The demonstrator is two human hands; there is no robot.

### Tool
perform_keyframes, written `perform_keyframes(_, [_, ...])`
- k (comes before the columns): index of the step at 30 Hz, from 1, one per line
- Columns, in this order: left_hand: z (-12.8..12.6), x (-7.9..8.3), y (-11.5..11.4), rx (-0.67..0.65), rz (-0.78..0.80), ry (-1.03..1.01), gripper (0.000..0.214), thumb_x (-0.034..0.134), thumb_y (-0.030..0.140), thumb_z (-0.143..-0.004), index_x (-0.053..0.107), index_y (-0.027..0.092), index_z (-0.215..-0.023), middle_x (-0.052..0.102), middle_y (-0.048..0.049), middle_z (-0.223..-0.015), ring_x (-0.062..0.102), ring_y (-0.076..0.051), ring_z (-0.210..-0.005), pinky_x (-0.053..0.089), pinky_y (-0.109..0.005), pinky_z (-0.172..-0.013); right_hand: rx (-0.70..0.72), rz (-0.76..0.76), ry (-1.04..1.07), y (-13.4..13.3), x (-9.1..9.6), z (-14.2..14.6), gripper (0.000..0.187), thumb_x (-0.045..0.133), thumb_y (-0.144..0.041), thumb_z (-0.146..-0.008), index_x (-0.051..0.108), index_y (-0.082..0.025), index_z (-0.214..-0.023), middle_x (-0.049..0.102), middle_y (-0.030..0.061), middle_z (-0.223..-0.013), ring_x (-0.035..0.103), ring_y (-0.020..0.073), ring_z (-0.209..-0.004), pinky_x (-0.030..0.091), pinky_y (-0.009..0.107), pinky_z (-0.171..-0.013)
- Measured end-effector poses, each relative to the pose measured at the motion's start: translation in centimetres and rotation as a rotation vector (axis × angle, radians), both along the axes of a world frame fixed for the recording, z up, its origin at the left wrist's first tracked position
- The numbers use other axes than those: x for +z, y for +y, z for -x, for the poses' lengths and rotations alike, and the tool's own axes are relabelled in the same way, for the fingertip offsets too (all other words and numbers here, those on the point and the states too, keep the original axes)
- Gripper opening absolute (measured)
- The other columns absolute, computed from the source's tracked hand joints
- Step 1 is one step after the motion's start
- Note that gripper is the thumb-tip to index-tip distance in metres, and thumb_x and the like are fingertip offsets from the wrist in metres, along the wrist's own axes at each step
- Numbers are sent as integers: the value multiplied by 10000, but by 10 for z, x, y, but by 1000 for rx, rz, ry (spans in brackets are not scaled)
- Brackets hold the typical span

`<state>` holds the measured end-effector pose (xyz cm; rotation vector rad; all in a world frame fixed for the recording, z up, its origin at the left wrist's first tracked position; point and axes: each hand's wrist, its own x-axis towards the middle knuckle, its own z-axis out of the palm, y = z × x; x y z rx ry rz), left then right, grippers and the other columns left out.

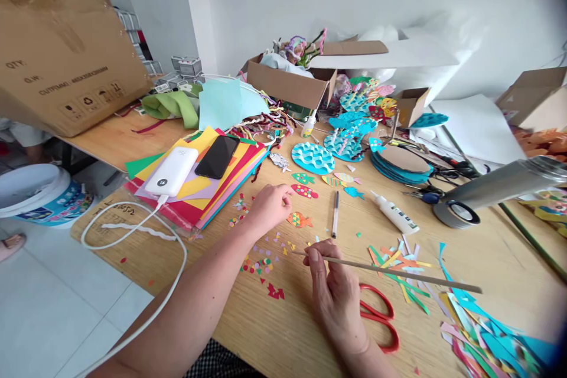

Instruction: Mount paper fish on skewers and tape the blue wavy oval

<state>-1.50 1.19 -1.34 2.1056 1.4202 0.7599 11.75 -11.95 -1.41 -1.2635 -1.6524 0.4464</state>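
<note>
My left hand (275,205) is over the middle of the table, fingers curled together at the left end of a red paper fish (305,191). Whatever its fingertips hold, if anything, is hidden. Between thumb and fingers of my right hand (331,277) is a long, thin brown strip (398,272), pointing to the right. Red-handled scissors (383,316) lie beside that hand, their blades hidden beneath it. An orange paper fish (300,220) lies between the hands, with a green paper fish (303,178) farther back. Small paper bits (261,266) are scattered nearby.
A pen (335,215) and a white glue bottle (396,214) lie ahead. Coloured paper sheets (208,201) carry a power bank (172,171) and phone (217,156); its white cable crosses my left arm. Paper strips (478,331) and a steel flask (500,186) are at right.
</note>
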Motion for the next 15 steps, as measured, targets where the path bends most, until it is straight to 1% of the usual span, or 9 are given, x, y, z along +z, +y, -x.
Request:
perform_keyframes(6, [0,-3,1,13,-29,-11,292,577,98,-690,675,163,-957,703,-12,-746,614,-149,-698,469,-231,-679,-2,16,-13,1,-1,0,147,464,-182,-919,525,-202,-787,525,-13,-695,503,123,-643,393,263,-627])
perform_keyframes(12, [1,1,1,14,-23,-19,294,579,101,-695,675,154,-968,703,-18,-750,611,-143,-680,469,-226,-666,-25,84,34,1,-4,0,165,453,-221,-931,531,-197,-787,547,-11,-702,536,115,-638,408,238,-604])
perform_keyframes(15, [1,2,0,15,-14,-18,292,578,108,-701,676,152,-972,702,-22,-749,609,-141,-664,470,-226,-657,-41,85,39,1,-4,0,186,457,-233,-930,536,-195,-766,551,-10,-691,541,115,-630,410,235,-600])
